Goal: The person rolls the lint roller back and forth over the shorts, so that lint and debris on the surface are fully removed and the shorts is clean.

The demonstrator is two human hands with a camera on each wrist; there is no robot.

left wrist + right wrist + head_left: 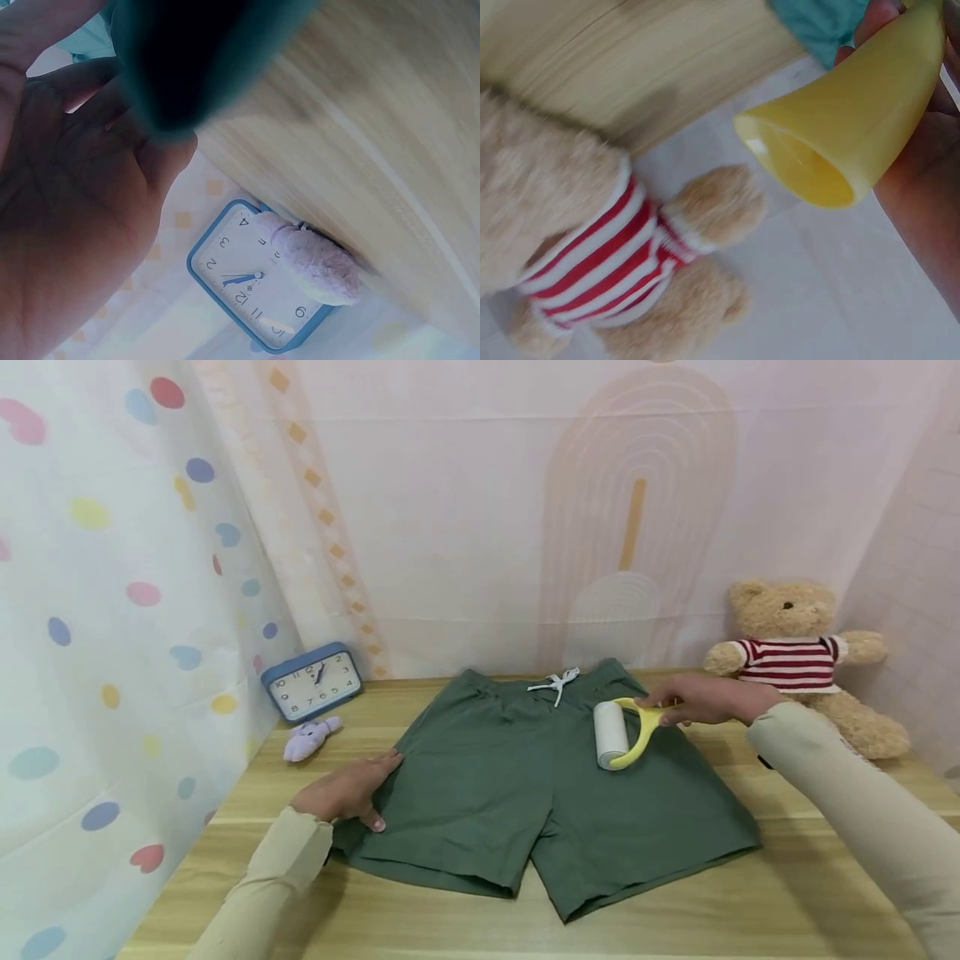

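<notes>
Dark green shorts with a white drawstring lie spread on the wooden table, waistband toward the back wall. My right hand grips the yellow handle of a lint roller, whose white roll sits on the upper part of the right leg. In the right wrist view the hollow end of the yellow handle sticks out of the hand. My left hand rests on the outer edge of the left leg, its fingers extended. A dark green fold of cloth blocks part of the left wrist view, beside the palm.
A blue-framed clock stands at the table's back left, with a small purple plush toy in front. At the back right a teddy bear in a striped sweater sits near the right forearm. Patterned curtains hang behind the table.
</notes>
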